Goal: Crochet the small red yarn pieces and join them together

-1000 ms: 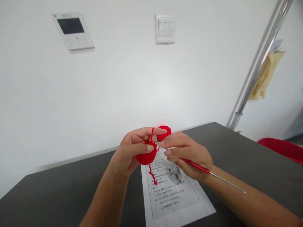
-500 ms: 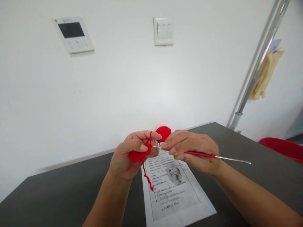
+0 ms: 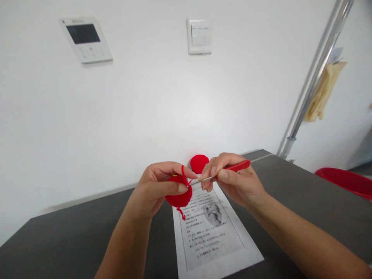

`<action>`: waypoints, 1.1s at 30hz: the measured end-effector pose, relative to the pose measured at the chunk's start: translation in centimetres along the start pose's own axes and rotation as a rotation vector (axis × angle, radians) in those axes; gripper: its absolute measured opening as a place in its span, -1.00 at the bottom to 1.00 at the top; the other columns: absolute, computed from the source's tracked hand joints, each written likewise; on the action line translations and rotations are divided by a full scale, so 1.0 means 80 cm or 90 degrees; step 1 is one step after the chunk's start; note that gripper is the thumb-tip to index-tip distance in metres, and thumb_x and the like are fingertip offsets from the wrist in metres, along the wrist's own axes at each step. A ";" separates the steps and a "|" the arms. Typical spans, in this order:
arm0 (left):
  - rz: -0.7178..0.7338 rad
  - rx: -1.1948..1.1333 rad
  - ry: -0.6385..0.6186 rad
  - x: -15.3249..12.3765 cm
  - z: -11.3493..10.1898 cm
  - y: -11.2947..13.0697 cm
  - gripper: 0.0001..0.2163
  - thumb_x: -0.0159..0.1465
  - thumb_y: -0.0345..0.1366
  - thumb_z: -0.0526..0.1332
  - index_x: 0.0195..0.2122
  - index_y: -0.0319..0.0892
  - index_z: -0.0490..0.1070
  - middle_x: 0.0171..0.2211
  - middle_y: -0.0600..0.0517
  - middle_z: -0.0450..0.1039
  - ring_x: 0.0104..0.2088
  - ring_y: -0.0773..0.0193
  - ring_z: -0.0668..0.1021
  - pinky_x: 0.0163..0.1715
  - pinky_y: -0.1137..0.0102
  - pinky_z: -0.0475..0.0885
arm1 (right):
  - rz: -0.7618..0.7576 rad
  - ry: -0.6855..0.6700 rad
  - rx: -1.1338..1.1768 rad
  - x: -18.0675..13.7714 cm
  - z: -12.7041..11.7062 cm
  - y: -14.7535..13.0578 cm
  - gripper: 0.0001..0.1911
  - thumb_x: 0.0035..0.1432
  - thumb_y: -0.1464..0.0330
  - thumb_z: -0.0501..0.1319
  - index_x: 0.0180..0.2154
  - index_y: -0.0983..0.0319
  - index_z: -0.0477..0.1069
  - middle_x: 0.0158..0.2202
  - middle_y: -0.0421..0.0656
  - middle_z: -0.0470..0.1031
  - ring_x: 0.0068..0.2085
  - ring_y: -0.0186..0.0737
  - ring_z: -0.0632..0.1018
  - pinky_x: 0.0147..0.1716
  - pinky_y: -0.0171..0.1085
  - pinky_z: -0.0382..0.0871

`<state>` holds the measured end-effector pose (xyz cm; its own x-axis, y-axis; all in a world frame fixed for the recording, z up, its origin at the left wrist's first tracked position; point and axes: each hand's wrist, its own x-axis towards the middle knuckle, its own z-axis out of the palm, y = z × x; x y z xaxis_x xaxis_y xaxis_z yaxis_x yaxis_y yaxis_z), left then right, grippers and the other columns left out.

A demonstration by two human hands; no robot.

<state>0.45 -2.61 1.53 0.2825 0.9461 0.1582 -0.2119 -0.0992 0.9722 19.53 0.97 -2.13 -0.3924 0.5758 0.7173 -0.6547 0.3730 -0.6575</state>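
Note:
My left hand (image 3: 157, 188) pinches a round red crochet piece (image 3: 179, 198) between thumb and fingers. A strand of red yarn loops over its index finger, and a short yarn tail (image 3: 181, 214) dangles below the piece. My right hand (image 3: 235, 176) grips a crochet hook (image 3: 237, 166) by its red handle, the metal shaft slanting down to the left. The hook's tip meets the edge of the piece beside my left thumb; whether it is inside a stitch I cannot tell. Behind my hands, a ball of red yarn (image 3: 199, 164) rests near the wall.
A printed sheet (image 3: 215, 248) with a picture lies on the dark table (image 3: 87, 236) under my hands. On the white wall are a panel with a screen (image 3: 86, 40) and a switch plate (image 3: 199, 36). At right are a metal pole (image 3: 315, 79), yellow gloves (image 3: 324, 93) and a red basin (image 3: 345, 182).
My right hand has turned, so the hook's handle now points up to the right. The crochet piece has tilted and shows more of its round face; its tail hangs shorter in view.

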 end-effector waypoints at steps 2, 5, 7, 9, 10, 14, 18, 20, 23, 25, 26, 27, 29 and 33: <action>0.015 0.008 0.009 0.000 0.002 0.000 -0.89 -0.09 -0.44 0.44 -0.49 -0.23 0.60 -0.63 0.05 0.49 -0.63 0.40 0.38 -0.59 0.47 0.21 | -0.063 0.022 -0.053 -0.002 0.002 0.002 -0.94 0.21 0.38 0.35 -0.28 0.24 0.58 -0.34 -0.13 0.67 -0.36 -0.26 0.67 -0.37 -0.28 0.63; 0.023 0.004 0.013 0.001 0.005 0.000 -0.89 -0.07 -0.42 0.47 -0.50 -0.23 0.58 -0.62 0.06 0.50 -0.62 0.41 0.41 -0.58 0.50 0.23 | -0.218 -0.010 -0.272 -0.006 -0.001 -0.001 -0.91 0.24 0.45 0.30 -0.21 0.21 0.59 -0.27 -0.08 0.66 -0.22 -0.19 0.67 -0.25 -0.20 0.62; 0.017 -0.007 0.014 0.002 0.006 0.000 -0.87 -0.06 -0.41 0.48 -0.46 -0.23 0.61 -0.58 0.04 0.54 -0.60 0.40 0.44 -0.57 0.51 0.25 | -0.298 -0.072 -0.421 -0.006 -0.006 -0.006 -0.86 0.26 0.50 0.27 -0.17 0.24 0.57 -0.20 -0.02 0.65 -0.15 -0.16 0.66 -0.18 -0.18 0.60; 0.007 -0.018 0.021 0.003 0.006 -0.001 -0.82 -0.06 -0.41 0.48 -0.39 -0.22 0.64 -0.53 0.00 0.59 -0.56 0.36 0.50 -0.53 0.50 0.30 | -0.352 -0.122 -0.532 -0.003 -0.012 -0.010 -0.86 0.26 0.50 0.26 -0.15 0.25 0.54 -0.13 0.03 0.64 -0.11 -0.16 0.64 -0.13 -0.18 0.57; 0.005 -0.024 0.021 0.003 0.006 -0.001 -0.80 -0.06 -0.41 0.48 -0.36 -0.22 0.66 -0.51 -0.02 0.61 -0.53 0.33 0.52 -0.50 0.48 0.33 | -0.373 -0.138 -0.573 -0.001 -0.014 -0.011 -0.87 0.27 0.48 0.26 -0.14 0.26 0.53 -0.10 0.05 0.64 -0.08 -0.15 0.64 -0.10 -0.17 0.56; 0.006 -0.033 0.011 0.003 0.007 -0.002 -0.75 -0.06 -0.42 0.49 -0.30 -0.20 0.68 -0.50 -0.03 0.63 -0.45 0.26 0.58 -0.40 0.44 0.41 | -0.413 -0.182 -0.643 0.007 -0.018 -0.013 -0.87 0.34 0.41 0.21 -0.12 0.31 0.48 -0.06 0.13 0.62 0.02 -0.15 0.61 0.01 -0.17 0.53; -0.003 -0.028 -0.019 0.003 0.009 -0.006 -0.72 -0.04 -0.42 0.49 -0.24 -0.18 0.68 -0.47 -0.03 0.65 -0.43 0.26 0.60 -0.36 0.45 0.46 | -0.418 -0.217 -0.653 0.008 -0.016 -0.010 -0.84 0.37 0.42 0.16 -0.07 0.34 0.44 -0.06 0.16 0.62 0.04 -0.14 0.62 0.02 -0.15 0.54; -0.006 -0.032 -0.034 0.003 0.010 -0.007 -0.70 -0.04 -0.42 0.51 -0.23 -0.16 0.68 -0.47 -0.02 0.65 -0.43 0.28 0.61 -0.36 0.47 0.47 | -0.432 -0.216 -0.673 0.007 -0.016 -0.009 -0.84 0.36 0.43 0.18 -0.06 0.31 0.44 -0.05 0.14 0.62 0.04 -0.14 0.62 0.01 -0.15 0.56; -0.007 -0.030 -0.036 0.002 0.010 -0.008 -0.70 -0.01 -0.41 0.51 -0.20 -0.14 0.68 -0.45 -0.01 0.66 -0.40 0.30 0.62 -0.32 0.50 0.48 | -0.446 -0.194 -0.701 0.004 -0.015 -0.009 -0.86 0.33 0.46 0.21 -0.08 0.27 0.46 -0.06 0.10 0.63 0.03 -0.14 0.62 -0.03 -0.14 0.58; -0.003 -0.030 -0.043 0.002 0.010 -0.008 -0.70 0.02 -0.41 0.50 -0.18 -0.12 0.68 -0.43 0.00 0.66 -0.38 0.30 0.63 -0.30 0.51 0.49 | -0.455 -0.170 -0.696 0.003 -0.015 -0.009 -0.87 0.31 0.49 0.23 -0.10 0.29 0.47 -0.09 0.09 0.63 0.00 -0.13 0.63 -0.06 -0.13 0.58; -0.003 -0.030 -0.049 0.002 0.010 -0.007 -0.70 0.03 -0.41 0.49 -0.17 -0.11 0.67 -0.42 0.00 0.67 -0.37 0.31 0.63 -0.30 0.52 0.48 | -0.455 -0.161 -0.686 0.002 -0.014 -0.009 -0.87 0.30 0.50 0.23 -0.11 0.29 0.48 -0.11 0.08 0.64 -0.03 -0.14 0.63 -0.08 -0.14 0.58; -0.003 -0.030 -0.053 0.002 0.010 -0.007 -0.70 0.04 -0.41 0.49 -0.16 -0.10 0.67 -0.42 0.01 0.67 -0.37 0.32 0.63 -0.31 0.53 0.48 | -0.449 -0.153 -0.672 0.002 -0.014 -0.009 -0.86 0.30 0.50 0.23 -0.11 0.29 0.49 -0.12 0.07 0.64 -0.05 -0.15 0.63 -0.10 -0.14 0.58; -0.008 -0.028 -0.054 0.003 0.010 -0.006 -0.69 0.05 -0.40 0.49 -0.14 -0.08 0.67 -0.42 0.03 0.67 -0.39 0.35 0.62 -0.33 0.55 0.47 | -0.418 -0.145 -0.635 0.003 -0.013 -0.008 -0.84 0.30 0.50 0.22 -0.10 0.27 0.50 -0.13 0.05 0.64 -0.07 -0.16 0.64 -0.11 -0.14 0.58; -0.016 -0.013 -0.037 0.002 0.011 -0.006 -0.67 0.05 -0.38 0.49 -0.12 -0.07 0.66 -0.38 0.03 0.68 -0.40 0.35 0.62 -0.30 0.52 0.48 | -0.354 -0.113 -0.543 0.003 -0.015 -0.006 -0.83 0.30 0.50 0.22 -0.12 0.24 0.54 -0.15 0.01 0.64 -0.10 -0.15 0.63 -0.12 -0.12 0.55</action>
<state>1.41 -2.72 1.22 0.3416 0.9286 0.1446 -0.2227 -0.0695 0.9724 20.52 1.76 -1.91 -0.3094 0.0743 0.9480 -0.1247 0.9852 -0.1179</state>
